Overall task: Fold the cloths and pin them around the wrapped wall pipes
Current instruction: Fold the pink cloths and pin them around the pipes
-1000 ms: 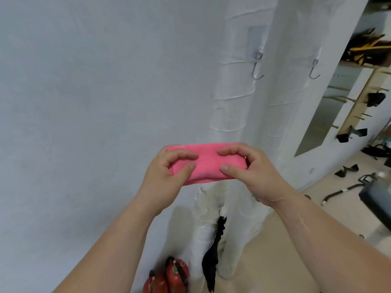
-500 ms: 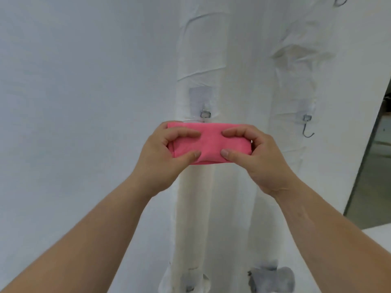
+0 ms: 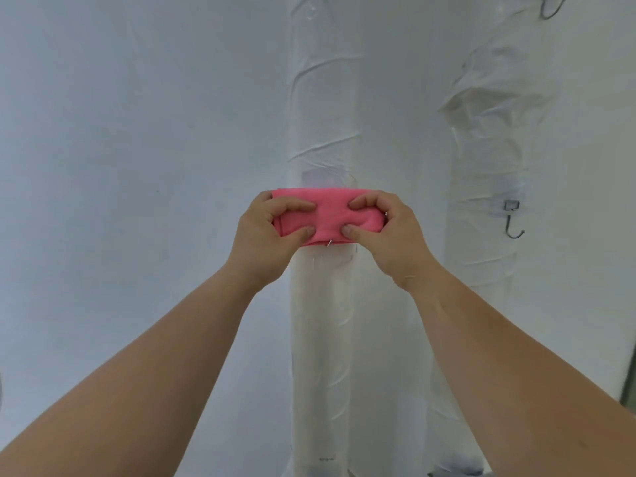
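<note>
"How is the light?"
"Soft, even and cool. The white wall (image 3: 137,132) reads bluish-grey on the left and is brightest at upper right."
"Any shadows?"
"Faint ones only, beneath the pink cloth (image 3: 330,215) on the central pipe (image 3: 323,339), which takes a warmer cream tint there."
"Sharpness?"
"The centre is crisp. The forearms (image 3: 137,390) balloon toward the lower corners, stretched by the wide-angle lens."

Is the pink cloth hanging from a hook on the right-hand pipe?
No, the left hand and right hand grip the pink cloth in front of the left-hand pipe; the hook hangs bare.
</note>
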